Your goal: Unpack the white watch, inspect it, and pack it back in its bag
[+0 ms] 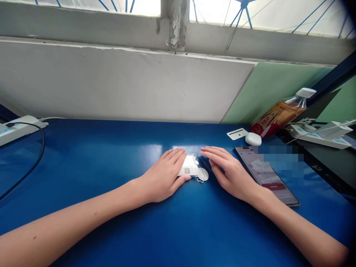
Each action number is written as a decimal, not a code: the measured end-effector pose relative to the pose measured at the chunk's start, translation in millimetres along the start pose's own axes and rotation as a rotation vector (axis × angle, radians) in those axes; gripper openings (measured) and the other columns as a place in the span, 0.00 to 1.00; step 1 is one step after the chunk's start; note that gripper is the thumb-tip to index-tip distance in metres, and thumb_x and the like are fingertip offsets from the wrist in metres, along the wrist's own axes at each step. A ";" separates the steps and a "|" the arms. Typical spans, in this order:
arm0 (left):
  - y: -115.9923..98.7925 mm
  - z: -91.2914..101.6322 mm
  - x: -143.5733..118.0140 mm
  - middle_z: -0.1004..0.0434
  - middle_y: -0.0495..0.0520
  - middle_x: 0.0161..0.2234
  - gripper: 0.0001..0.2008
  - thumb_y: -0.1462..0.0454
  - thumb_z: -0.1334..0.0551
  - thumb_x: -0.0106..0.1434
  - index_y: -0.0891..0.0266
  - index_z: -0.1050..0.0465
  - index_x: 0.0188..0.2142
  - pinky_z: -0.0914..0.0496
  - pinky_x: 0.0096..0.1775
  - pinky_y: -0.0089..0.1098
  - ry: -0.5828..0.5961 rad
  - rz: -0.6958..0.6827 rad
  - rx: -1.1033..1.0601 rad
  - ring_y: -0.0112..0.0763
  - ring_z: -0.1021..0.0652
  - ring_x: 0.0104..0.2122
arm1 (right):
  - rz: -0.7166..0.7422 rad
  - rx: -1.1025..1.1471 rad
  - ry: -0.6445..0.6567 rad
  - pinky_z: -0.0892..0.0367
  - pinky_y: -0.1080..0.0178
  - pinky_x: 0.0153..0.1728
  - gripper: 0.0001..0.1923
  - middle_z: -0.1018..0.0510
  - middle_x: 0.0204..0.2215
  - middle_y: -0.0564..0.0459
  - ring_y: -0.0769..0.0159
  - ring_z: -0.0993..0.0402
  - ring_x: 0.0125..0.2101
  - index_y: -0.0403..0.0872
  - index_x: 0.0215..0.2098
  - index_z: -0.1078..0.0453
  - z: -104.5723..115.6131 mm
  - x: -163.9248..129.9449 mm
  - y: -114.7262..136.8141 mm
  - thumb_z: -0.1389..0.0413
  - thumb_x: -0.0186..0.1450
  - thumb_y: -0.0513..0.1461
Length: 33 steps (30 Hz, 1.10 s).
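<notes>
A small white packet or card in a clear sleeve [191, 161], with a printed square code, lies on the blue tabletop [172, 230]. At its right lower corner are a round white tag [203, 174] and a little chain. My left hand [162, 178] rests flat over the sleeve's left part, fingers stretched out, hiding that side. To the right, my right hand [230, 171] hovers or rests just apart from the sleeve, with its fingers extended and nothing visible in it. Whether its fingertips touch the table I cannot tell.
Right of my right hand lie a phone [267, 174], a white earbud case [253, 139] and a white card [237, 134]. Behind them a bottle [279, 115] leans. Power strips stand at the left [22, 128] and right [319, 136]. A black cable [41, 148] hangs at left.
</notes>
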<state>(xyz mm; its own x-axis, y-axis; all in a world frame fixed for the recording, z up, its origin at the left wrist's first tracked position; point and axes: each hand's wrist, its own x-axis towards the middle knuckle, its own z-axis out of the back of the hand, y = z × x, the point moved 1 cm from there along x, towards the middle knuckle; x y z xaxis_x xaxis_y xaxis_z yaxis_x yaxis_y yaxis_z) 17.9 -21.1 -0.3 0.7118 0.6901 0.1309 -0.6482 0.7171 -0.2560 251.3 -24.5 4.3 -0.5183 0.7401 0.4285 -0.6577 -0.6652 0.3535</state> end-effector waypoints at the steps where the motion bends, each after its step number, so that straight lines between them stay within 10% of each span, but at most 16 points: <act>1: -0.1 0.5 -0.3 0.44 0.68 0.64 0.29 0.51 0.54 0.72 0.70 0.49 0.64 0.45 0.62 0.48 -0.005 -0.009 -0.012 0.47 0.43 0.65 | 0.006 -0.005 0.003 0.34 0.45 0.56 0.22 0.27 0.55 0.46 0.53 0.34 0.57 0.49 0.57 0.33 0.9 -0.2 -1.2 0.53 0.67 0.31; 15: -1.5 9.2 -5.2 0.52 0.66 0.67 0.29 0.51 0.54 0.72 0.67 0.50 0.65 0.42 0.62 0.44 -0.009 -0.113 -0.169 0.43 0.46 0.66 | 0.045 0.130 -0.083 0.27 0.59 0.37 0.09 0.22 0.37 0.50 0.63 0.25 0.36 0.52 0.42 0.23 24.7 4.7 2.9 0.44 0.66 0.36; 23: 0.6 9.4 -6.5 0.50 0.64 0.67 0.29 0.52 0.52 0.71 0.64 0.53 0.66 0.41 0.61 0.45 -0.059 -0.093 -0.248 0.46 0.43 0.65 | -0.322 0.465 -0.281 0.27 0.59 0.31 0.05 0.21 0.29 0.53 0.61 0.25 0.30 0.52 0.33 0.24 33.3 8.4 3.7 0.42 0.64 0.43; 33: -1.3 7.4 -5.7 0.61 0.64 0.69 0.53 0.47 0.34 0.56 0.59 0.68 0.68 0.43 0.62 0.49 -0.124 -0.098 -0.214 0.51 0.50 0.66 | -0.687 0.868 -0.068 0.26 0.65 0.31 0.13 0.20 0.35 0.51 0.62 0.23 0.35 0.47 0.37 0.23 7.2 10.4 3.4 0.38 0.60 0.47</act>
<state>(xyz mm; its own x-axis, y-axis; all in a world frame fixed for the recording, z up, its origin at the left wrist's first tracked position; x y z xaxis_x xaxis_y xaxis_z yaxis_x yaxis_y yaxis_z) 12.7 -25.2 6.4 0.7215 0.6342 0.2780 -0.4964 0.7536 -0.4309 247.6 -19.8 15.9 -0.1419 0.9887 -0.0474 -0.1732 0.0224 0.9846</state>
